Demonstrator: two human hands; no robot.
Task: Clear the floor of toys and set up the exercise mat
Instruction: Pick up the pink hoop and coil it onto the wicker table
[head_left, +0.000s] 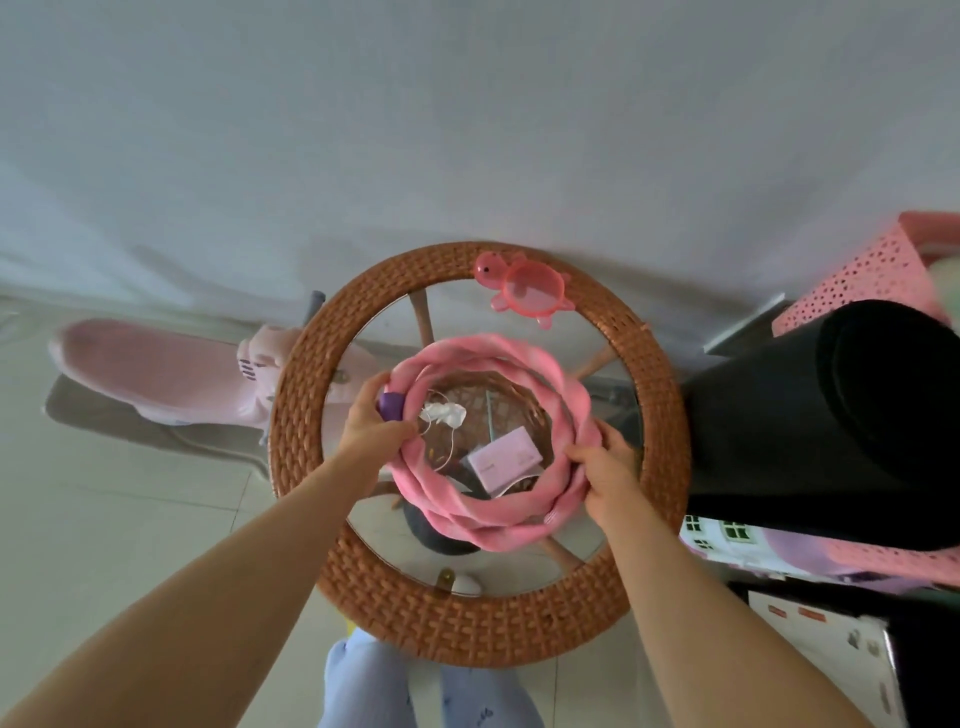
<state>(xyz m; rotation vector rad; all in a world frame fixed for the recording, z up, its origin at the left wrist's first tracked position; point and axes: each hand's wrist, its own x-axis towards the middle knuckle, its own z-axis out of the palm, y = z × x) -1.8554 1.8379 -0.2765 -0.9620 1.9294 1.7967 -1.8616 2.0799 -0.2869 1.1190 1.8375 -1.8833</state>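
Both hands are closed on a coiled pink fabric-covered rope (563, 410), looped into a ring of several turns and held at the centre of the frame. The left hand (371, 431) is wrapped around the left side of the coil, beside a purple handle end (390, 404) that shows against the fingers. The right hand (605, 475) is clamped on the lower right side of the coil, thumb over the top of the strands. Bare forearms reach in from the lower corners of the frame, and pale blue patterned trousers (363, 686) are seen at the bottom centre.

The coil is held above a round side table with a woven brown rattan rim and a glass top (467, 623); whether it touches the glass cannot be told. Through the ring and the glass, a lower woven shelf is seen, on which a white crumpled object with thin cords (444, 414) and a pale pink card-like box (503, 458) lie. A translucent pink plastic turtle dish (530, 291) rests on the far rim of the table, at upper centre.

To the right of the table, a rolled black exercise mat (831, 415) stands just beside the rim, in front of a pink perforated plastic basket (862, 275). Below the mat, at right, a white toy house with green windows (722, 540) is partly visible. At left, on the pale tiled floor (104, 519), a pink ride-on toy (171, 374) is partly hidden behind the table. A plain light wall (467, 130) fills the upper half of the frame.
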